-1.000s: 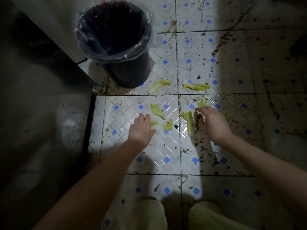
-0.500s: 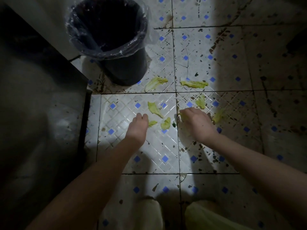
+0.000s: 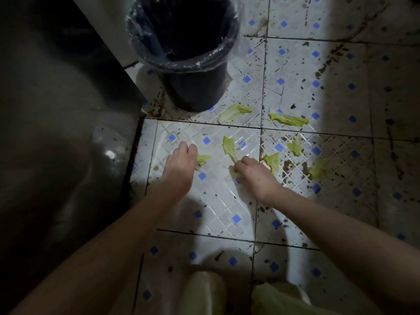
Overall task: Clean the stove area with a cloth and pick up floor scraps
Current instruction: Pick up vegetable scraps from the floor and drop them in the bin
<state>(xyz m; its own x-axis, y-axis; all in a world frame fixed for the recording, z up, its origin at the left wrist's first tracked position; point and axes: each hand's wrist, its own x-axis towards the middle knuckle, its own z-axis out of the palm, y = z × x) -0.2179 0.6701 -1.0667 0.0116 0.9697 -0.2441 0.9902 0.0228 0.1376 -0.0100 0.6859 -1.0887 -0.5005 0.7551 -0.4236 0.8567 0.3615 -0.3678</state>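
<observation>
Bin's [image 3: 197, 92] close up top for quick dumping, so my right hand [image 3: 253, 177] pinches a leaf [image 3: 228, 145] while my left hand [image 3: 179, 165] curls by a scrap [image 3: 203, 159], grip unclear.

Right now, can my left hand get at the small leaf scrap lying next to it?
Probably yes. The left hand is low over the floor, and the small leaf scrap lies right beside its fingers with nothing between.
</observation>
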